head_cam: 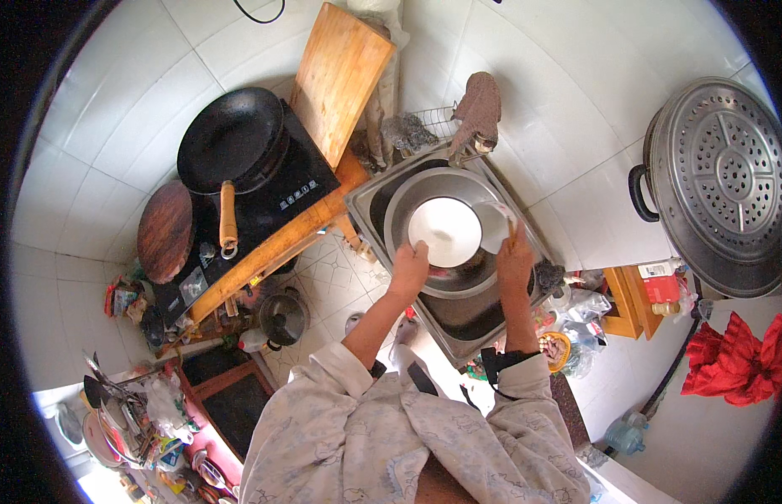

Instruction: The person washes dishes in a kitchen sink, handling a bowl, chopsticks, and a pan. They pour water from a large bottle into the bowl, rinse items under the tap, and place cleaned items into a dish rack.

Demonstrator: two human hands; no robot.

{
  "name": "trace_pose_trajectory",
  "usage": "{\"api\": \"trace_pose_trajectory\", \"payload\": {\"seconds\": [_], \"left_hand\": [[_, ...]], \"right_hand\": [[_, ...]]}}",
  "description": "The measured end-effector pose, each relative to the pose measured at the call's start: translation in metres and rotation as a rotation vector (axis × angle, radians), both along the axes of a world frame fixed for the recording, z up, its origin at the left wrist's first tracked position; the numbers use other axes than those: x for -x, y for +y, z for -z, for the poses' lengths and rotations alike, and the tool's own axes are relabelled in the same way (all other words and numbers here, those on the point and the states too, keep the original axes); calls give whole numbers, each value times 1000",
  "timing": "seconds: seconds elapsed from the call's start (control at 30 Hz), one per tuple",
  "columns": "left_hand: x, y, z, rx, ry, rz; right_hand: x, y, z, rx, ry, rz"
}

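Note:
A white bowl (444, 227) is held over a wide metal basin (400, 195), which sits in the stainless steel sink (463, 318). My left hand (411, 264) grips the bowl's near left rim, thumb on top. My right hand (515, 255) is closed around thin, stick-like utensils (512, 230) at the basin's right side; motion blur hides exactly what they are. A pale, blurred round shape (491, 227) lies between the bowl and my right hand, and I cannot tell what it is. The basin's bottom is mostly hidden behind the bowl.
Behind the sink, a brown cloth (479, 107) hangs over the faucet. At left, a black frying pan (230, 142) rests on an induction cooktop (302, 183), near a leaning wooden cutting board (343, 82). A steamer lid or tray (731, 170) hangs at right.

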State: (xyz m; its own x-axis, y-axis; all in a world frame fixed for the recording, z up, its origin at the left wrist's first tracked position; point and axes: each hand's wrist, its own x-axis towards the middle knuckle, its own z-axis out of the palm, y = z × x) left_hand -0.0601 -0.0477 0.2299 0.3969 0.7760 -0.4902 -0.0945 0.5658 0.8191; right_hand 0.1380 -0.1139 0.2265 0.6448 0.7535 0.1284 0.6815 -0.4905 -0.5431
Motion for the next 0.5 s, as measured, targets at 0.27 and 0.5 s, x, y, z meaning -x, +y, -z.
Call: {"api": "trace_pose_trajectory", "payload": {"seconds": [0.27,0.5], "left_hand": [[6,19,11,-149,62,-61],[-2,13,9,-149,-74,89]], "right_hand": [[-10,-8,-53,-346,638,81],[18,13,-50,-171,298,-282]]}}
